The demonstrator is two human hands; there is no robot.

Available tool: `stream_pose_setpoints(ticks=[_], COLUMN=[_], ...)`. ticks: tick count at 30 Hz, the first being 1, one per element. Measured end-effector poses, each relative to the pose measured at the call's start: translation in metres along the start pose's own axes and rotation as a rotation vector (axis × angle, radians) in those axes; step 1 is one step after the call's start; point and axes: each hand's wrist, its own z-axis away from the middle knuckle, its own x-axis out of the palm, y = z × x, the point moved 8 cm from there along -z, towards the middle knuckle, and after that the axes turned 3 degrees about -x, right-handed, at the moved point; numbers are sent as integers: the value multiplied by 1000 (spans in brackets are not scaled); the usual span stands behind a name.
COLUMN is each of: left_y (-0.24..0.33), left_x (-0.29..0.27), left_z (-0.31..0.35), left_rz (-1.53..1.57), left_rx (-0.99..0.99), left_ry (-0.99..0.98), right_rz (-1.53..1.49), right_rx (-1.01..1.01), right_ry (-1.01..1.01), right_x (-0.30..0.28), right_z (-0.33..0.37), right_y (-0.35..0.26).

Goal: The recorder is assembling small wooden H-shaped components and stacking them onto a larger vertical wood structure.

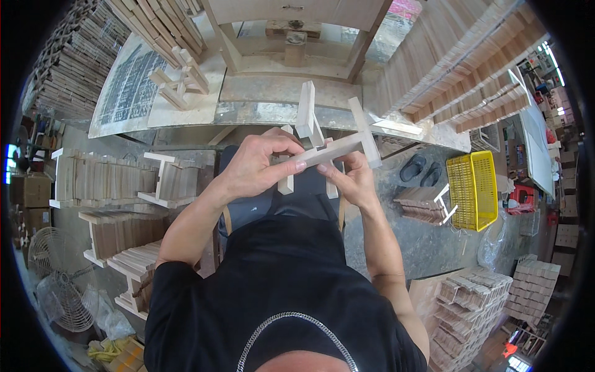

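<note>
Over my lap, both hands hold pale wooden pieces. My left hand (257, 162) is closed, thumb and fingers pinching the left end of a notched wooden rail (339, 149). A crosswise leg (364, 131) stands at that rail's right end. My right hand (351, 181) is closed round wood below the rail, its thumb near the notch. Behind the rail rises a second wooden piece (306, 110), tilted, with an upright block at its top. Lower wooden ends (286, 181) show between my hands. Whether the two pieces are joined cannot be made out, as fingers cover part.
Ahead is a workbench (266, 115) with a wooden jig (291, 65), an assembled crossed wooden base (181, 84) and tall wood stacks (452, 62). H-shaped frames (105, 180) stand in rows to my left. A yellow crate (474, 192) and slippers (421, 170) lie right; a fan (65, 291) stands lower left.
</note>
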Motion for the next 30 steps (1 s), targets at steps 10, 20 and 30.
stream_pose_setpoints(ticks=[10, 20, 30], left_y=[-58, -72, -94], left_x=[-7, -13, -17], left_z=[-12, -29, -51], left_rz=[438, 357, 286], left_rx=[-278, -371, -428], left_ry=[-100, -207, -205], right_rz=[-157, -419, -205], right_rx=[-39, 109, -8], right_ry=[-64, -122, -31], right_x=[17, 25, 20], right_z=[-31, -44, -69], right_y=[2, 16, 35])
